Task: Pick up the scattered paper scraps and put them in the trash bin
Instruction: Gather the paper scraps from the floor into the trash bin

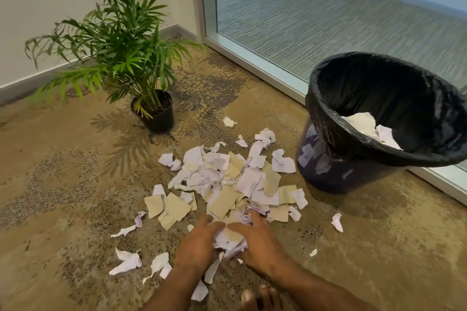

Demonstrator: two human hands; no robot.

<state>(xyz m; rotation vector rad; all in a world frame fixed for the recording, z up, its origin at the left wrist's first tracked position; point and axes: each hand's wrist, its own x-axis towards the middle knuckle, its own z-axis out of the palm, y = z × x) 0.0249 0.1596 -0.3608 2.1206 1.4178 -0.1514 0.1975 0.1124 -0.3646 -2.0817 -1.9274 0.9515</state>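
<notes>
A heap of white and tan paper scraps lies on the carpet in the middle. Loose scraps are strewn to the left and near my arms. My left hand and my right hand cup a bunch of scraps between them at the heap's near edge, fingers curled around the bunch. The trash bin, lined with a black bag, stands at the right and tilts toward me. Some white paper lies inside it.
A potted palm stands on the carpet at the left, near a white wall. A glass wall with a pale frame runs behind the bin. My bare toes show at the bottom edge.
</notes>
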